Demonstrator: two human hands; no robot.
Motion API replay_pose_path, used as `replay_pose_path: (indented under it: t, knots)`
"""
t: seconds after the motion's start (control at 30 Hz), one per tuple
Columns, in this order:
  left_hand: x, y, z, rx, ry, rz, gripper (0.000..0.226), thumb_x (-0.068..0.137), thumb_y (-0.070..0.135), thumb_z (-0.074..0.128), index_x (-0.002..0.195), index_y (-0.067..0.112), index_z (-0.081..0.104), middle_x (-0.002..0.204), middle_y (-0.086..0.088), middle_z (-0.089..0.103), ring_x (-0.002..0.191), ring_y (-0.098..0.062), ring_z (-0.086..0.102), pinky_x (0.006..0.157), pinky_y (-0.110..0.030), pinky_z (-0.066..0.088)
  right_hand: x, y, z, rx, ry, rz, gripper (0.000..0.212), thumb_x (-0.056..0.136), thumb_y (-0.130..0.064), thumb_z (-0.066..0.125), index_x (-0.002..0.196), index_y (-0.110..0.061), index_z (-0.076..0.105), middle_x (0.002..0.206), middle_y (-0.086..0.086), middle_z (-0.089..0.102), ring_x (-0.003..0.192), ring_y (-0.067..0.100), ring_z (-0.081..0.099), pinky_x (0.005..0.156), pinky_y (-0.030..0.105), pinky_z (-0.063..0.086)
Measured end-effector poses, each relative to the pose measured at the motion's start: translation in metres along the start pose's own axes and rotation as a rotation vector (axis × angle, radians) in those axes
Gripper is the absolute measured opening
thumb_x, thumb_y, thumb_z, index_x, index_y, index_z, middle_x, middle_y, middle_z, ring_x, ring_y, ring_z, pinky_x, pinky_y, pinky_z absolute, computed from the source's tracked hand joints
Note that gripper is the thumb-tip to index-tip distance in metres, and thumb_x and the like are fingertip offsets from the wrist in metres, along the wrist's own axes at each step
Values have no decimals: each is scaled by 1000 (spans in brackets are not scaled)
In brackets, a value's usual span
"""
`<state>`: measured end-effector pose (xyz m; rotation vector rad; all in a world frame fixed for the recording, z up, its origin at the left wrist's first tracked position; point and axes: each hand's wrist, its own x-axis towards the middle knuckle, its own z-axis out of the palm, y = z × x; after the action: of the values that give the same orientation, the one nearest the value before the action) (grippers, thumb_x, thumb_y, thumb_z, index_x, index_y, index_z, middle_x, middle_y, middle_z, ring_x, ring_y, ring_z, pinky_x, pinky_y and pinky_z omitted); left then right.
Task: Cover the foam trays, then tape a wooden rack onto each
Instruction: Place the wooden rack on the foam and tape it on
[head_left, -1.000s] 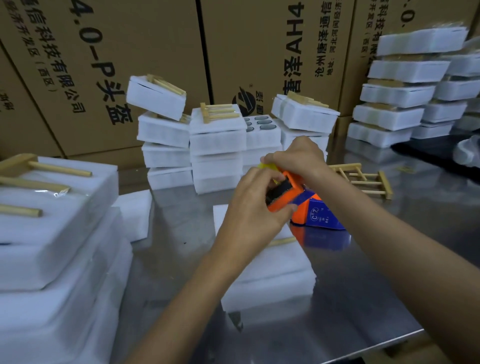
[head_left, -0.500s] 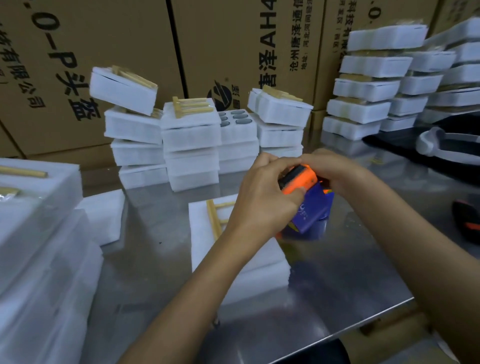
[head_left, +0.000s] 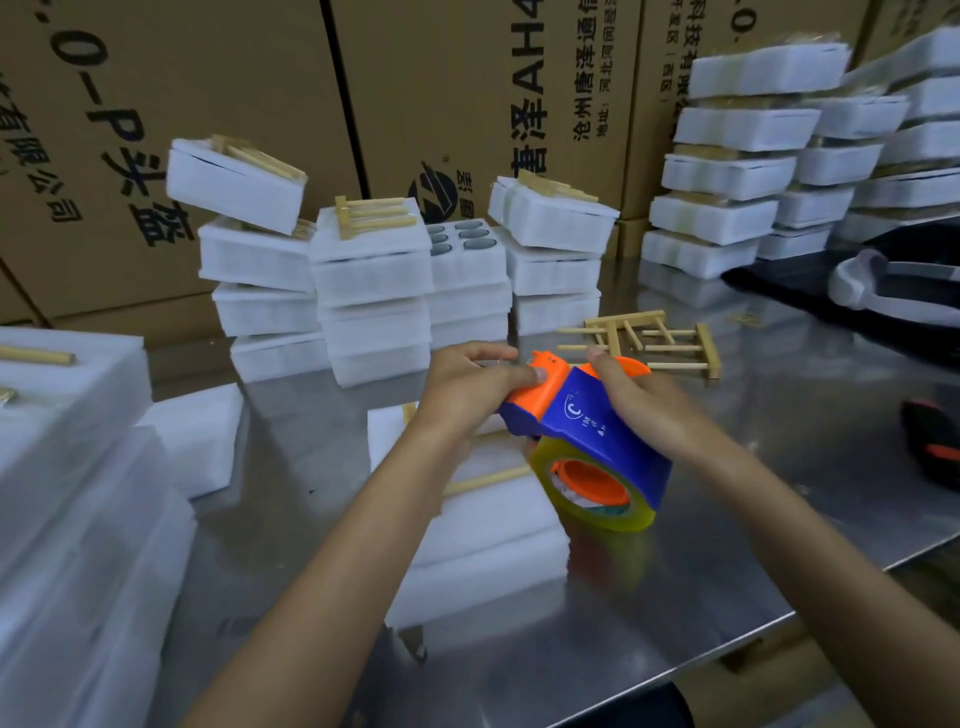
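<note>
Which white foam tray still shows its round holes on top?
The top tray of the short stack at the back, between the flat rack-topped stack and the tilted-top stack. Its round holes show uncovered; the trays around it have white covers.

A shiny steel table fills the view, throwing back soft, dim reflections. Right behind the table rises a wall of big brown cardboard cartons printed with black Chinese lettering. Past the table's near edge, lower right, a strip of tan floor peeks through.
</note>
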<state>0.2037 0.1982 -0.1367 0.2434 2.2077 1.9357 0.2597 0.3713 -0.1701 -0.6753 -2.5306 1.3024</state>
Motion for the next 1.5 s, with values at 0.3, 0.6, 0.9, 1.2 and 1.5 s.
replay_pose_path:
  t: [0.3, 0.6, 0.9, 1.2, 1.5]
  knots:
    - [3, 2, -22, -152, -37, -88, 27, 84, -13, 65, 105, 5, 62, 95, -23, 69, 69, -24, 67, 57, -25, 60, 7, 15, 10, 40, 66, -167, 65, 93, -70, 32, 69, -17, 61, 60, 5, 66, 58, 15, 65, 58, 29, 39]
    - [7, -5, -15, -124, -9, -58, 32, 83, -13, 69, 113, 0, 66, 87, -22, 73, 64, -22, 70, 66, -27, 63, 37, 9, -7, 62, -142, -6, 66, 85, -78, 43, 72, -18, 69, 67, 4, 73, 54, 13, 70, 57, 26, 45]
    - [5, -3, -6, -134, 0, -33, 22, 84, -10, 70, 101, 4, 66, 72, -11, 72, 59, -17, 71, 62, -26, 62, 61, -14, -3, -252, -141, 87, 31, 101, -33, 37, 78, -20, 52, 81, 4, 58, 72, 16, 55, 57, 30, 34]
    - [8, -5, -12, -142, -23, 17, 25, 80, -10, 73, 95, 9, 69, 78, -17, 73, 65, -23, 69, 72, -32, 62, 46, 2, 1, -139, -9, -55, 39, 98, -40, 36, 85, -15, 62, 79, 12, 62, 74, 23, 58, 64, 35, 41]
    - [12, 21, -54, -373, 104, 27, 23, 83, -18, 63, 89, 3, 66, 71, -14, 71, 54, -18, 70, 65, -24, 62, 62, -7, -31, -347, -27, -186, 44, 100, -45, 29, 83, -20, 60, 86, 7, 62, 77, 19, 55, 61, 32, 33]
